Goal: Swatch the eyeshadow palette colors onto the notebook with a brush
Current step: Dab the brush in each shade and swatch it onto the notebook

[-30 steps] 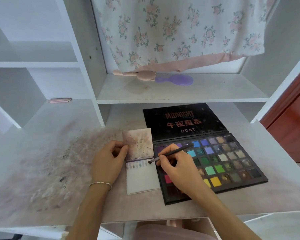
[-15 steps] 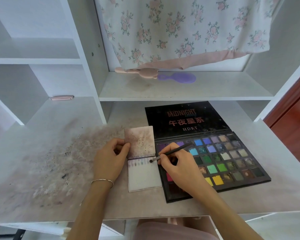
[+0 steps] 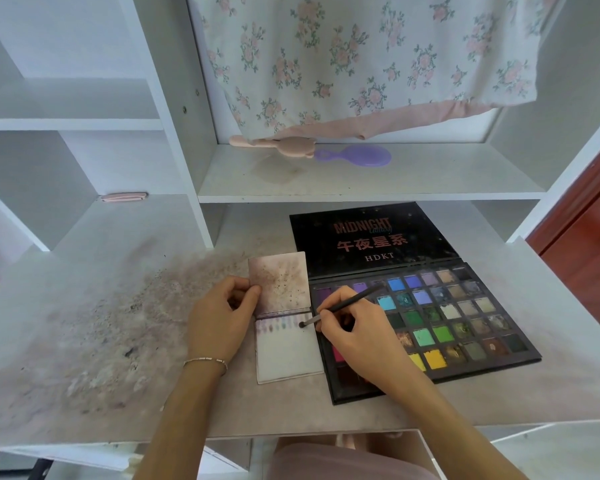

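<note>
A small white notebook (image 3: 288,355) lies open on the desk, its upper page stained with powder and a row of faint swatches across the top of the lower page. My left hand (image 3: 219,320) holds its left edge, thumb on the upper page. My right hand (image 3: 354,332) pinches a thin black brush (image 3: 347,304), whose tip touches the right end of the swatch row. The open black eyeshadow palette (image 3: 465,313), with several coloured pans, lies just right of the notebook; my right hand covers its lower-left pans.
Powder smudges spread over the white desk (image 3: 101,327) to the left. On the shelf behind lie a pink brush (image 3: 284,144) and a purple hairbrush (image 3: 361,155). A floral cloth (image 3: 361,53) hangs above. A pink item (image 3: 123,197) sits at the left. A red door (image 3: 589,244) stands to the right.
The brush tip has stayed at the right end of the swatch row with only slight motion. The camera has shifted a little; both hands keep their hold.
</note>
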The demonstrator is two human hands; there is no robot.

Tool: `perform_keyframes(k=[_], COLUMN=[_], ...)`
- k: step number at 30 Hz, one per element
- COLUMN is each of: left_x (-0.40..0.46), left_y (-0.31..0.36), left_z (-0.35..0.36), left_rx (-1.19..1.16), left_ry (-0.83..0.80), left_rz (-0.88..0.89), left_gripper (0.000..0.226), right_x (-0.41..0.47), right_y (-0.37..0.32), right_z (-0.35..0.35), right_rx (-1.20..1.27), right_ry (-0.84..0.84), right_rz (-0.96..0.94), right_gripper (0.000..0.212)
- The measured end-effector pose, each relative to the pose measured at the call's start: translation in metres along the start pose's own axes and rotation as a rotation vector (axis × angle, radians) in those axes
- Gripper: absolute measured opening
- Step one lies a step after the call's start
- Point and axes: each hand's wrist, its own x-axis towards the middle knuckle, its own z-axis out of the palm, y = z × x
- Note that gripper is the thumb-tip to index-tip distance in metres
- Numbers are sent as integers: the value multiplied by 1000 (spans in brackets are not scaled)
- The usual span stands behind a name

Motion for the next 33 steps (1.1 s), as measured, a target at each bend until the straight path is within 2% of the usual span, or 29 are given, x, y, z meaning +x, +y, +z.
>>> perform_keyframes(k=[11, 14, 17, 22, 28, 31, 33], left_x=[0, 1, 0, 0, 0, 0, 1], left_y=[-1, -1, 0, 0, 1, 2, 2], left_z=[0, 0, 0, -1, -1, 0, 0], left_rx=[16, 17, 15, 24, 28, 42, 55], left_ry=[-4, -2, -2, -10, -8, -10, -17], left_rz=[-5, -6, -6, -10, -14, -13, -20], left_gripper=[11, 8, 15, 12, 8, 5, 4], right_x=[0, 1, 0, -5, -14, -21, -24], right_y=[0, -2, -3, -4, 7, 19, 30], right_z=[1, 0, -3, -10, -42, -63, -76], right_rx=[18, 109, 251, 340, 330, 345, 331], right_ry=[22, 96, 176, 267, 381, 438, 536], right_rz=[-14, -26, -4, -64, -68, -11, 47], right_gripper=[17, 18, 18, 17, 27, 21, 20])
